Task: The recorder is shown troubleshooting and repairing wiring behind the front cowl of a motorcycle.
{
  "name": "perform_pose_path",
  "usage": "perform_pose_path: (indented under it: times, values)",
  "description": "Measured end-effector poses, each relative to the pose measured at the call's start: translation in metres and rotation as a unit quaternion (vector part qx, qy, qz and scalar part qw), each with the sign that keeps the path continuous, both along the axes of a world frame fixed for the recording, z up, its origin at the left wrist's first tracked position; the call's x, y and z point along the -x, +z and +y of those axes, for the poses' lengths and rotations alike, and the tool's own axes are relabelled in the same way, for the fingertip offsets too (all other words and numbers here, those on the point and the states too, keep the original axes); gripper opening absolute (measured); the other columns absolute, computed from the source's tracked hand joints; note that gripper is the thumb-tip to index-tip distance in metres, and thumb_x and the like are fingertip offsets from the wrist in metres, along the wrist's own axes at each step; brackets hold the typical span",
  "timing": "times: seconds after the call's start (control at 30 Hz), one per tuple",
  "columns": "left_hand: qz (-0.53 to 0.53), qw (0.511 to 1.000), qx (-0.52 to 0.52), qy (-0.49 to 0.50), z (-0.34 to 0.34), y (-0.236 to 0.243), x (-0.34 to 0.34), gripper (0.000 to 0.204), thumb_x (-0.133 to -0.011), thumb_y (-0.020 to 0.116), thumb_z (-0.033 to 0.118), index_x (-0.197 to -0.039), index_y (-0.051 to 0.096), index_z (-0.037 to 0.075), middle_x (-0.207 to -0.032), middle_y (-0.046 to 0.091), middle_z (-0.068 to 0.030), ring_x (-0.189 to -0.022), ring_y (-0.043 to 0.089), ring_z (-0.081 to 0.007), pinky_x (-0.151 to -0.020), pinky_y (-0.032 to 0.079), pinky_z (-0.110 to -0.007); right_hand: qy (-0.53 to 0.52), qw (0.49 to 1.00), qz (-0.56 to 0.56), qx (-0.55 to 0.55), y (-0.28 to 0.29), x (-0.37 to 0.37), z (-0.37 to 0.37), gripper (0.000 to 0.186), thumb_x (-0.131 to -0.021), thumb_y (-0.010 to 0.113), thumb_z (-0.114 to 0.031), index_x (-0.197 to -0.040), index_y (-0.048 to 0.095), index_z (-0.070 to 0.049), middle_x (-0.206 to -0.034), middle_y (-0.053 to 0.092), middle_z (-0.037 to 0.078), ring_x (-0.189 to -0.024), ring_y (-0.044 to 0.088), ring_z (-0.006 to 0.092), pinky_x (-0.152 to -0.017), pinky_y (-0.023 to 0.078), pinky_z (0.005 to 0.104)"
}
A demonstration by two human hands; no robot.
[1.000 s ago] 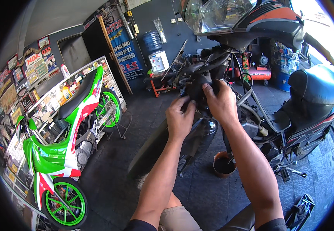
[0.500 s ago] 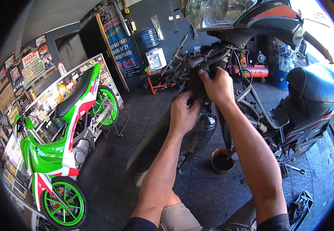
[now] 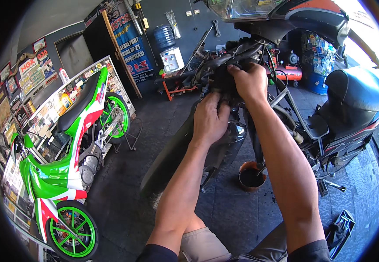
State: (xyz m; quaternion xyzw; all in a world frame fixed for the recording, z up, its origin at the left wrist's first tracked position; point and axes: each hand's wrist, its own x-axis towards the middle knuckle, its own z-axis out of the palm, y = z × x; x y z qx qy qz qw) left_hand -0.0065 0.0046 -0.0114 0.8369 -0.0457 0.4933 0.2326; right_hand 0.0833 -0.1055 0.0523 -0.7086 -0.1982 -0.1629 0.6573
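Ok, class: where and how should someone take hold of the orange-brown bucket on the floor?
Probably by the left rim, coming from above and the left, thumb outside, fingers inside. The bucket stands upright with its mouth open, so the rim offers an edge; the motorcycle crowds its right side in this view.
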Motion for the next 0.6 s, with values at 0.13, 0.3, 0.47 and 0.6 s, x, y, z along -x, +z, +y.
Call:
perform_pose_path:
  times: [0.13, 0.3, 0.47, 0.6]
  values:
    - [0.003, 0.998, 0.033, -0.051, -0.001, 0.000, 0.003, 0.022, -0.096, 0.060, 0.015, -0.108, 0.066, -0.004, -0.103, 0.070, -0.0271, -0.098, 0.067, -0.0483, -0.082, 0.052, -0.050, 0.008, 0.999, -0.027, -0.041, -0.012, 0.002, 0.001, 0.049, -0.088, 0.079, -0.034, -0.118, 0.074, 0.005, -0.106, 0.076, 0.027, -0.102, 0.075, 0.0367, -0.092, 0.056, 0.0419]
    - [0.057, 0.996, 0.000, 0.063, -0.009, -0.001, 0.004, 0.022, -0.097, 0.061, 0.015, -0.103, 0.066, -0.005, -0.102, 0.070, -0.0280, -0.095, 0.068, -0.0473, -0.080, 0.052, -0.051, 0.104, 0.968, 0.110, -0.198, -0.021, 0.008, -0.006, 0.051, -0.099, 0.070, -0.039, -0.113, 0.073, 0.009, -0.092, 0.075, 0.017, -0.082, 0.071, 0.0243, -0.079, 0.056, 0.0392]
    - [0.016, 0.999, 0.039, -0.016, -0.005, -0.001, 0.004, 0.025, -0.097, 0.065, 0.023, -0.091, 0.061, -0.001, -0.090, 0.066, -0.0234, -0.080, 0.065, -0.0468, -0.071, 0.051, -0.054, 0.127, 0.976, 0.157, -0.077, -0.006, 0.005, -0.019, 0.052, -0.099, 0.072, -0.041, -0.108, 0.070, 0.010, -0.092, 0.071, 0.012, -0.071, 0.071, 0.0215, -0.062, 0.060, 0.0348]
    - [0.034, 0.999, -0.008, 0.003, -0.006, -0.004, 0.002, 0.024, -0.097, 0.065, 0.023, -0.089, 0.061, 0.001, -0.089, 0.066, -0.0227, -0.084, 0.064, -0.0463, -0.074, 0.050, -0.054, 0.134, 0.970, 0.198, -0.054, -0.003, 0.007, -0.025, 0.053, -0.095, 0.077, -0.041, -0.099, 0.068, 0.011, -0.088, 0.068, 0.012, -0.072, 0.071, 0.0235, -0.059, 0.063, 0.0369]
